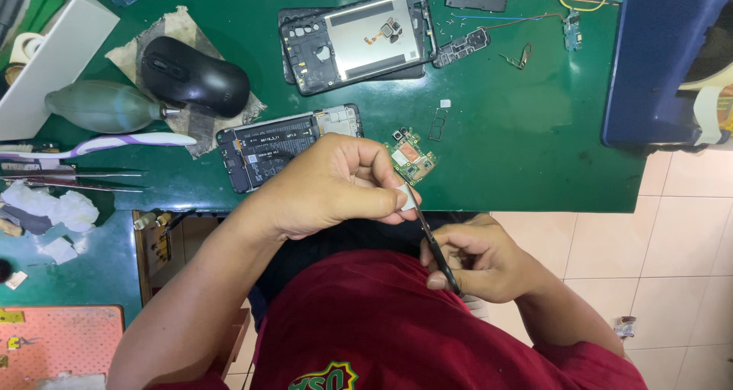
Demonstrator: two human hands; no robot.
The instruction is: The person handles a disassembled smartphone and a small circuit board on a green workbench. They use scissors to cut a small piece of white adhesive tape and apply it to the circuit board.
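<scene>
While a small white piece [407,198] is being pinched between the thumb and forefinger of the left hand [332,185], black tweezers [437,249] are being held closed in the curled fingers of the right hand [477,264], with the tips being brought up against that white piece. What the white piece is cannot be told; it looks like a scrap of tape or a pad. Both hands are being held at the near edge of the green table [519,130], partly off it, over the lap.

Just beyond the left fingertips, a small green circuit board [412,155] is lying loose on the table, close to its near edge. A nudge from the left knuckles is judged likely to push it over that edge to the tiled floor [679,230].

Because the work is being done over the lap rather than over the table, a slip of the tweezers is judged likely to send the white piece down onto the red shirt [397,321] or the floor, where it could be lost. A sharp tweezer tip sliding off could also prick the left thumb.

To the left of the hand, an opened phone with its battery showing [286,146] is lying near the wrist, and a second opened phone frame [357,39] farther away. A black mouse [195,75], a grey air blower [103,107] and a toothbrush [107,143] are lying at the left, well apart from the hands.
</scene>
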